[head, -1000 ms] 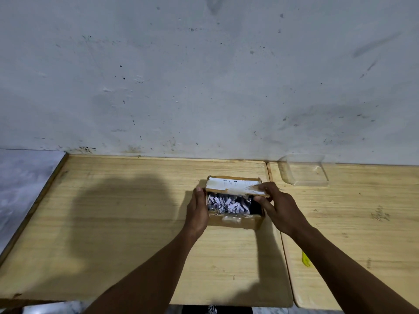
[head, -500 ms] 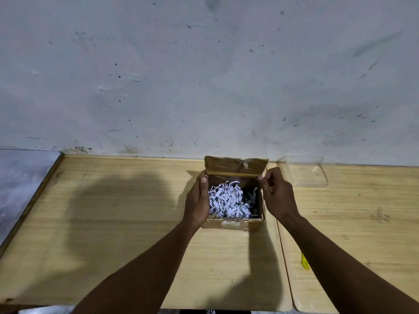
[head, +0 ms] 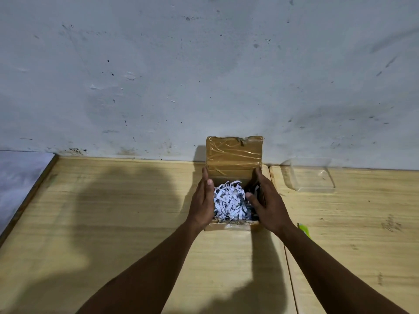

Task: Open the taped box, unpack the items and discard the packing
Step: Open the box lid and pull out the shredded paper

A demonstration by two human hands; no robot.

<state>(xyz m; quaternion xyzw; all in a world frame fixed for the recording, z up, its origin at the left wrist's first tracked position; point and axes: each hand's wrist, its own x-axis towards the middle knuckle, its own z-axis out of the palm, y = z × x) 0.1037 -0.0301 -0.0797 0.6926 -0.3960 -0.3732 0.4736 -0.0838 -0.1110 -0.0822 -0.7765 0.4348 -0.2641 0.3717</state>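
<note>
Box: we see a small cardboard box (head: pixel 227 227) standing open on the worktop (head: pixel 113 211), close to the wall and just beside the seam where a second worktop (head: pixel 362 223) begins.
Flap: its lid flap (head: pixel 234 155) stands upright at the far side, criss-crossed with clear tape.
Filling: white shredded paper (head: pixel 229 202) fills the inside to about the rim. Something dark shows at the right inner edge, and we cannot tell what it is.
Left hand: our left hand (head: pixel 201 201) lies flat against the box's left wall, fingers straight and together, gripping nothing.
Right hand: our right hand (head: pixel 268 207) lies along the box's right wall, fingers extended and thumb reaching over the shreds. It holds nothing.
Beyond: a clear plastic container (head: pixel 311 175) sits on the second worktop near the wall, and a yellow-green scrap (head: pixel 303 230) peeks out beside our right wrist.
Backdrop: a scuffed pale wall (head: pixel 204 75) rises behind, with a grey surface (head: pixel 20 177) at far left.
</note>
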